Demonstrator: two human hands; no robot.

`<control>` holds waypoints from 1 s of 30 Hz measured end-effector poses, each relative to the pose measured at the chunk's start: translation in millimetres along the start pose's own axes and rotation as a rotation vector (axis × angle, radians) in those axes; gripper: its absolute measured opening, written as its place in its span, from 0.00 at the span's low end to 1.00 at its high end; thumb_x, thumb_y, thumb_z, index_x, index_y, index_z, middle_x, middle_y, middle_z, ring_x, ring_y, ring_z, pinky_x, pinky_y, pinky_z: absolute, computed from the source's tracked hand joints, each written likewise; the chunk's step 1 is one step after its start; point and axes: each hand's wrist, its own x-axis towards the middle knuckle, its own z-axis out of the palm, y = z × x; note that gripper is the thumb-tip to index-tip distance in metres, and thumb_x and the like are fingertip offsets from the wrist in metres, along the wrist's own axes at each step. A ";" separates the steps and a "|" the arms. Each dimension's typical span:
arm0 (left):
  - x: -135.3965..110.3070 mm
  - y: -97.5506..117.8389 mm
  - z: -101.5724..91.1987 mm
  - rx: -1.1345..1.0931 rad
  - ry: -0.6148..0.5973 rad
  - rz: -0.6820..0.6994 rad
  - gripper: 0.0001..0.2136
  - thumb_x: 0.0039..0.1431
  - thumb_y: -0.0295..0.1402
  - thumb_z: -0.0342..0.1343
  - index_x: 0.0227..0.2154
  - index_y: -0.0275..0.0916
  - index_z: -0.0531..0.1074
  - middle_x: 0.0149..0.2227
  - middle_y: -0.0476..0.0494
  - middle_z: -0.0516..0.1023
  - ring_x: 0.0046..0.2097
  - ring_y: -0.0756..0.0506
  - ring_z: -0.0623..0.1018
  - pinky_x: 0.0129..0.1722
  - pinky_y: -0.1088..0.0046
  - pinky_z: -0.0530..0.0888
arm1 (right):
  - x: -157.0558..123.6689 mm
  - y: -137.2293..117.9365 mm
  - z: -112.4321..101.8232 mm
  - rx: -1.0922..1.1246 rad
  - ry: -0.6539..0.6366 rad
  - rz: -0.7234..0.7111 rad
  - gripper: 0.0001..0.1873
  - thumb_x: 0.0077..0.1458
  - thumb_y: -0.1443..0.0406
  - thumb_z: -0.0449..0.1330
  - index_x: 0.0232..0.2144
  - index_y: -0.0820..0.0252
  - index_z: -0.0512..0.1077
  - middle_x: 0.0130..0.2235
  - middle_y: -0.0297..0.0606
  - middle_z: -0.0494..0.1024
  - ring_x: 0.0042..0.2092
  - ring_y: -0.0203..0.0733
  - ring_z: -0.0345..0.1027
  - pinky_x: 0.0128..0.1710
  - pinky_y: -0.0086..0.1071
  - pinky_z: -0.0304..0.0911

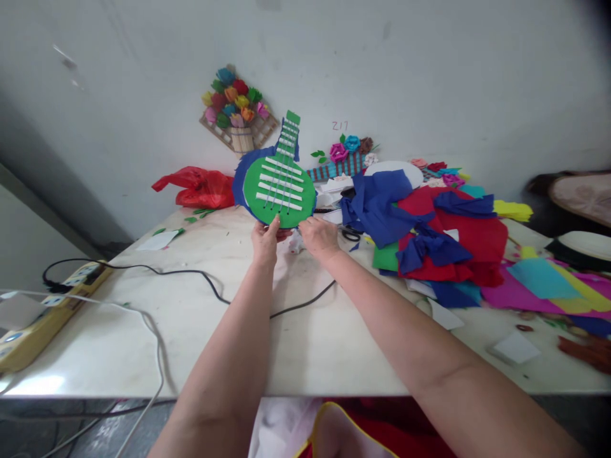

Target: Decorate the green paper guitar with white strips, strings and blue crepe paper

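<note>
A green craft lute point(281, 191) is held up above the table, its neck pointing up and slightly right. White strips lie across its face, with thin strings running along it. Dark blue paper point(241, 181) shows behind it and sticks out at the left edge and neck. My left hand point(267, 240) grips the bottom of the body, thumb on the front and fingers behind. At the lower right rim, my right hand point(319, 235) pinches the edge with closed fingers; the exact bit between them is hidden.
Crumpled blue paper point(382, 203) and red paper point(477, 235) are heaped at right, with black-handled scissors point(352, 235) beside them. A red plastic bag point(205, 187) lies at back left. A black cable point(191, 272) crosses the table from a power strip point(62, 305). Paper flowers point(233, 95) lean on the wall.
</note>
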 end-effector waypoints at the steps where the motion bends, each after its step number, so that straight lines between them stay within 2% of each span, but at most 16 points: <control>1: 0.2 -0.2 0.1 0.002 -0.002 0.004 0.21 0.41 0.45 0.59 0.35 0.36 0.62 0.19 0.48 0.73 0.21 0.46 0.75 0.20 0.77 0.68 | 0.0 0.4 -0.6 -0.015 -0.012 -0.019 0.15 0.57 0.68 0.45 0.33 0.62 0.72 0.34 0.45 0.74 0.38 0.42 0.63 0.30 0.31 0.50; 5: 0.2 -0.2 0.5 0.017 -0.004 0.004 0.21 0.40 0.44 0.59 0.34 0.36 0.62 0.18 0.50 0.72 0.20 0.47 0.75 0.19 0.78 0.68 | 0.2 1.4 -2.9 -0.064 -0.053 -0.087 0.14 0.56 0.70 0.46 0.33 0.63 0.72 0.35 0.45 0.74 0.38 0.42 0.63 0.30 0.32 0.50; 15: -0.7 2.9 3.0 0.051 0.007 0.019 0.21 0.41 0.44 0.59 0.33 0.36 0.61 0.17 0.50 0.71 0.19 0.46 0.75 0.18 0.77 0.67 | 2.0 1.7 -8.1 -0.079 -0.033 -0.140 0.14 0.56 0.71 0.46 0.32 0.64 0.72 0.33 0.45 0.74 0.37 0.43 0.63 0.30 0.32 0.50; 25: -2.2 3.9 3.8 0.062 0.012 0.023 0.20 0.41 0.44 0.58 0.33 0.36 0.61 0.17 0.49 0.71 0.19 0.46 0.74 0.18 0.77 0.67 | 0.8 5.4 -4.7 -0.071 0.006 -0.162 0.14 0.56 0.70 0.46 0.31 0.65 0.71 0.33 0.45 0.73 0.37 0.42 0.62 0.30 0.32 0.48; 30: -1.6 4.1 3.3 0.053 0.015 0.009 0.19 0.42 0.43 0.58 0.32 0.36 0.61 0.17 0.48 0.71 0.19 0.46 0.75 0.17 0.78 0.67 | 0.7 7.5 -2.9 -0.037 0.015 -0.118 0.13 0.55 0.70 0.47 0.31 0.63 0.71 0.33 0.43 0.74 0.38 0.42 0.62 0.30 0.32 0.48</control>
